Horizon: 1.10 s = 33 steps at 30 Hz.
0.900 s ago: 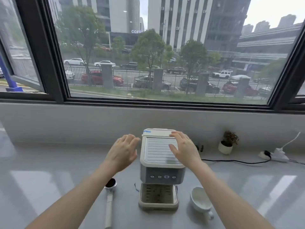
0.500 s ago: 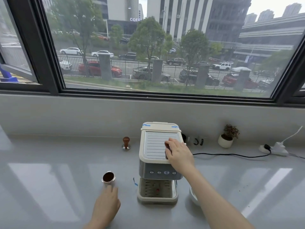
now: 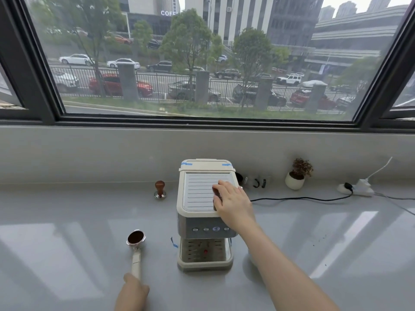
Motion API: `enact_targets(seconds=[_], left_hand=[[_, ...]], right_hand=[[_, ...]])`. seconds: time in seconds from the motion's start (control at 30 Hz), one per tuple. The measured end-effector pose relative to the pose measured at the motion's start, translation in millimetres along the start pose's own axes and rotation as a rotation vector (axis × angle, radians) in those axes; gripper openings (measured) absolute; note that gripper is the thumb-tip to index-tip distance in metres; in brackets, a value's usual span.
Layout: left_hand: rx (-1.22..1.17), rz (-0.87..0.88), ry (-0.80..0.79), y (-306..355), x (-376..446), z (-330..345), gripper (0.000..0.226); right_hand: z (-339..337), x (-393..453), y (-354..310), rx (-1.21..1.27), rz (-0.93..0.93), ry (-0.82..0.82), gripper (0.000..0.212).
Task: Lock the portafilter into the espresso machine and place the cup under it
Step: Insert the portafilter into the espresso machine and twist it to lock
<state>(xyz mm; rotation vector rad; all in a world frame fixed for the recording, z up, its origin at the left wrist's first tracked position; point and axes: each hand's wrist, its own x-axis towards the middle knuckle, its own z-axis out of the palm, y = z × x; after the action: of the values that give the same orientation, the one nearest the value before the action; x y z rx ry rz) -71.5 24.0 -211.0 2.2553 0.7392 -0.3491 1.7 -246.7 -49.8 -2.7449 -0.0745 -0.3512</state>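
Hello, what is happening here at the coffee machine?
A person is getting ready to make espresso. The right hand rests flat on top of the espresso machine, steadying it. The left hand has a grip on the handle of the portafilter, which lies on the counter, filled with ground coffee. It is not locked in yet.

Left hand drops from beside the machine to the portafilter handle

The left hand [image 3: 132,292], which hovered open at the 9 o'clock side of the cream, box-shaped espresso machine [image 3: 205,212], has come down to 6 o'clock of the metal portafilter with dark grounds and a pale handle [image 3: 136,252] and now closes around the handle's near end. With the arm lowered, the brown-knobbed metal tamper [image 3: 160,190] has come into sight at the machine's 10 o'clock. The right hand [image 3: 233,204], once flat across the ribbed top, has slid to its 3 o'clock edge. The right forearm now hides nearly all of the cup.
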Motion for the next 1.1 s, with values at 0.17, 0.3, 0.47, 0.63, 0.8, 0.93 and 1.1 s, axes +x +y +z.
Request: enact_targets(seconds=[0.17,0.3,0.47,0.63,0.8,0.93,1.1], left_hand=[[-0.016,-0.011,0.001,-4.4,12.1,5.0,0.031],[-0.019,0.009,0.062,-12.7,12.2,1.2,0.024],[-0.01,0.073,0.1,-16.5,-7.4,4.1,0.019],[-0.058,0.224,0.092,-7.4,-33.6,-0.3,0.021],[0.019,0.427,-0.003,5.5,-49.0,-12.2,0.029],[0.009,0.541,-0.109,19.5,-52.8,-10.5,0.031],[0.017,0.625,-0.177,33.8,-50.9,-4.1,0.027]], right_hand=[[1.3,0.0,0.0,0.007,0.015,0.021,0.042],[2.9,-1.9,-0.4,-0.003,0.02,0.033,0.04],[3.1,-3.3,-0.4,0.002,0.026,0.025,0.041],[2.7,-3.1,-0.3,-0.005,0.021,0.026,0.042],[3.6,-3.6,0.0,0.0,0.023,0.022,0.042],[2.6,-3.5,-0.1,0.016,0.025,0.028,0.042],[1.9,-4.2,-0.5,0.032,0.019,0.03,0.041]])
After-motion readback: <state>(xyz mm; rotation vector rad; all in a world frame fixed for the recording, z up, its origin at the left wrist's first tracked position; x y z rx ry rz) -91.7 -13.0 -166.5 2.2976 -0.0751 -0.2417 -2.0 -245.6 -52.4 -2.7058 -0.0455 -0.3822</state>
